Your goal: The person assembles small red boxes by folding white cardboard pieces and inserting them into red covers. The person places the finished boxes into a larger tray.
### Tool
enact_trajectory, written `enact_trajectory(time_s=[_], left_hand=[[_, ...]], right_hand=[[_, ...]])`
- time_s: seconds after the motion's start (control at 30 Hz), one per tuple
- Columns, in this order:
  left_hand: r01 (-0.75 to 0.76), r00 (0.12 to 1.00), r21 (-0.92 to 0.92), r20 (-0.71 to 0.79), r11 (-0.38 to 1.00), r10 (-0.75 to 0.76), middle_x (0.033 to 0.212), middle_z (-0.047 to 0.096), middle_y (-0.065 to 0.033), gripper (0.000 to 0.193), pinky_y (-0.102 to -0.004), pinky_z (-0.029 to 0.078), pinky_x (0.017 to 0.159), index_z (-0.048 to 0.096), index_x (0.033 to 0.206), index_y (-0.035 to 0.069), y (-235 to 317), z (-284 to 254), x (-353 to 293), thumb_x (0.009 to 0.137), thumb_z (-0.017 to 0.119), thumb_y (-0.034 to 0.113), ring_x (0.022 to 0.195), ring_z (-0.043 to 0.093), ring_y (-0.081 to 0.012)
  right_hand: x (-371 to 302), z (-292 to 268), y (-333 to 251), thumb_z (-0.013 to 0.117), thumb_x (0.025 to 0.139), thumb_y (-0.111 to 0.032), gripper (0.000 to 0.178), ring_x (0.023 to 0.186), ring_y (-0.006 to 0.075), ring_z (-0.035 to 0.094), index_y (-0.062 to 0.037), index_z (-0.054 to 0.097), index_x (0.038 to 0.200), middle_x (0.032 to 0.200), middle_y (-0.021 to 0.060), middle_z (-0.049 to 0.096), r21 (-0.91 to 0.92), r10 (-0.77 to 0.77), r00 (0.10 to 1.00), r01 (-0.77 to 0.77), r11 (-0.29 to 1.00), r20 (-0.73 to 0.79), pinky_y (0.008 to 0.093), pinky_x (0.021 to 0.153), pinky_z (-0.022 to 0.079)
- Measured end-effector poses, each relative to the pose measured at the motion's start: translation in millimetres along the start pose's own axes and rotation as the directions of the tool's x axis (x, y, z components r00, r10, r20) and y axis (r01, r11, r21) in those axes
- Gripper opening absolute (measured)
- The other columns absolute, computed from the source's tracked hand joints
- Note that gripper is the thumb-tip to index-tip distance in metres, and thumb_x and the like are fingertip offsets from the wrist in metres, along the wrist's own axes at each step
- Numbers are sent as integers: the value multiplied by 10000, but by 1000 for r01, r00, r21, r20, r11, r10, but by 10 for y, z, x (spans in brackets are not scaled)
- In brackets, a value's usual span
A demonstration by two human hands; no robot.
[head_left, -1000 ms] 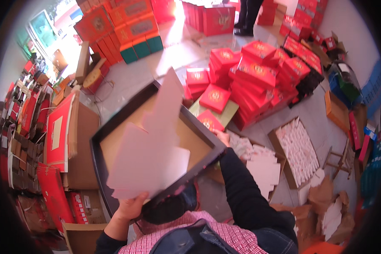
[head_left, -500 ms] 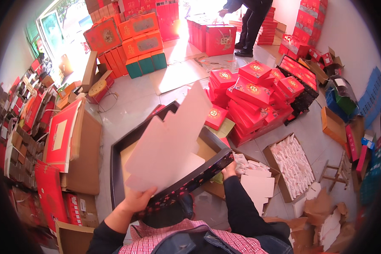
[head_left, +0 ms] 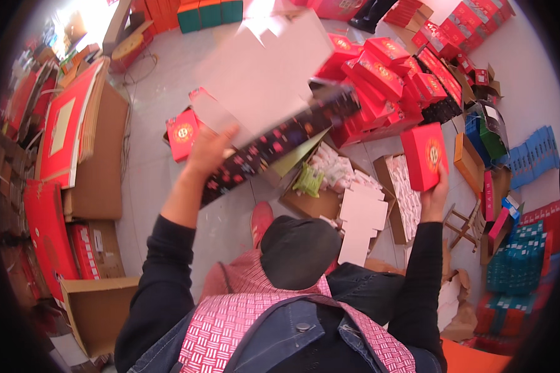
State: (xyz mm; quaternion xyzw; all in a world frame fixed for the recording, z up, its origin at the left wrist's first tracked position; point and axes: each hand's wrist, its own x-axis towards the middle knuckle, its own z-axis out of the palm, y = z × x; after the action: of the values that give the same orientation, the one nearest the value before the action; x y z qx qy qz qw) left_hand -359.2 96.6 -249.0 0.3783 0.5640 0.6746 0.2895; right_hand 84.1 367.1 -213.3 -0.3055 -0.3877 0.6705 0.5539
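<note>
My left hand is closed at the near left end of a black tray-like box with a pink flower pattern. It grips a blurred, pale cut cardboard sheet, which covers much of the box. Whether its fingers also hold the box's wall is hidden. Out to the right, my right hand is wrapped round the lower edge of a red gift box with a round gold emblem. Another red box lies just left of my left hand.
A large heap of red boxes rises beyond the black box. Nearer are a carton with small white packets and a green packet, and folded white card. Stacked cardboard lines the left; a small wooden stool stands right.
My right hand has left the black box and now holds a red gift box farther right. The black box and pale sheet have moved up and tilted. The view has shifted downward.
</note>
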Motion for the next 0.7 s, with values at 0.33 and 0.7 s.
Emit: enact_trajectory(time_s=[0.33,0.7], left_hand=[[-566,824,520,364,640,434,1102,605,-207,401,-427,549,704,489,1221,2,-842,987,-500,823,472,53,873,646,-346],[-74,830,953,-105,294,547,740,638,-76,168,-318,487,623,652,1006,30,-245,-749,-139,884,624,142,676,587,-160]], right_hand=[[-443,1440,208,555,873,-83,325,1020,227,611,21,490,1174,1130,153,581,-187,-117,973,154,970,197,350,862,522],[-479,1194,896,547,872,-120,396,1038,275,610,33,475,1230,1151,176,588,-91,308,930,-296,951,199,394,909,510]])
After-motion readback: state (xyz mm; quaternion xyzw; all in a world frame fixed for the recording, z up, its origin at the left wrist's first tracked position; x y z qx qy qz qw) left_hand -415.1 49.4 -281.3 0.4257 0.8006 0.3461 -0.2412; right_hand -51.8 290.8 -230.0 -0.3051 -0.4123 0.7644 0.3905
